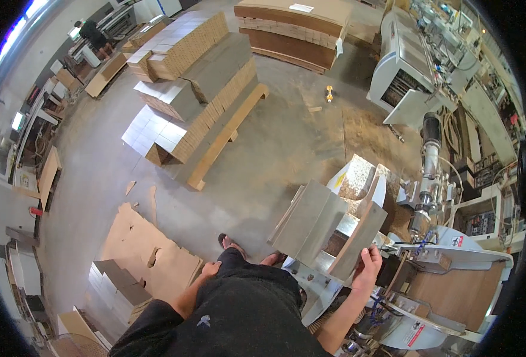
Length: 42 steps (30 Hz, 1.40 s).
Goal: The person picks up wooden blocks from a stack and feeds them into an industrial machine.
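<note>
My right hand (367, 268) is at the edge of a narrow grey-brown board (358, 241), with its thumb up and its fingers partly hidden at the edge. The board stands tilted over the machine's metal bed (325, 262). Left of it, several similar boards form a stack (310, 223) on the machine. My left hand (212, 269) hangs low beside my thigh, its fingers curled in and nothing visible in them. Near my right hand is the machine's head (426, 214), with hoses and a motor.
A tall board stack (200, 128) rests on a wooden pallet (230, 137) ahead left. Torn cardboard (156, 244) and more boards (117, 282) lie to my left. Another stack (292, 30) stands far ahead. A yellow object (329, 93) sits on the dusty floor. Someone (92, 37) stands far left.
</note>
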Each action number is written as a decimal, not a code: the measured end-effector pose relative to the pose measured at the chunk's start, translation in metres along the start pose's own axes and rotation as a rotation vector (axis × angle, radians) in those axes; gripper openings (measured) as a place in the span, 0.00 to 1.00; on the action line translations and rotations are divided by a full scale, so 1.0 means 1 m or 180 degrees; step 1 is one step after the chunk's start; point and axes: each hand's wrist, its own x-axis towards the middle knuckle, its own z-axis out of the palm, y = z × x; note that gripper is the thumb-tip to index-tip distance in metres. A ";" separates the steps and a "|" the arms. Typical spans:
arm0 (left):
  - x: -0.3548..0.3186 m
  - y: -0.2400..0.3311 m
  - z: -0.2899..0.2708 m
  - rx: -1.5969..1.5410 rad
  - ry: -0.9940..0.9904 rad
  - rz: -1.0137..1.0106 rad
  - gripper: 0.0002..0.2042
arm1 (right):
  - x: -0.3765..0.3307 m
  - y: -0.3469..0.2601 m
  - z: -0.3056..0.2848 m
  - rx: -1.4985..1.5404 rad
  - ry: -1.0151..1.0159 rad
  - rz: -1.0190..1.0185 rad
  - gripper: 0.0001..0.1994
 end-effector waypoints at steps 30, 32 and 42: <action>-0.005 -0.083 -0.057 -0.1533 -0.0174 0.0019 0.27 | -0.023 0.038 0.044 -0.1980 0.0680 -0.0578 0.24; -0.007 -0.106 -0.041 -0.1813 0.0102 0.0105 0.27 | -0.027 0.038 0.064 -0.2062 0.0757 -0.0582 0.22; -0.023 -0.151 -0.036 -0.1920 -0.0036 -0.0426 0.29 | -0.042 0.035 0.095 -0.2049 0.1185 -0.0572 0.14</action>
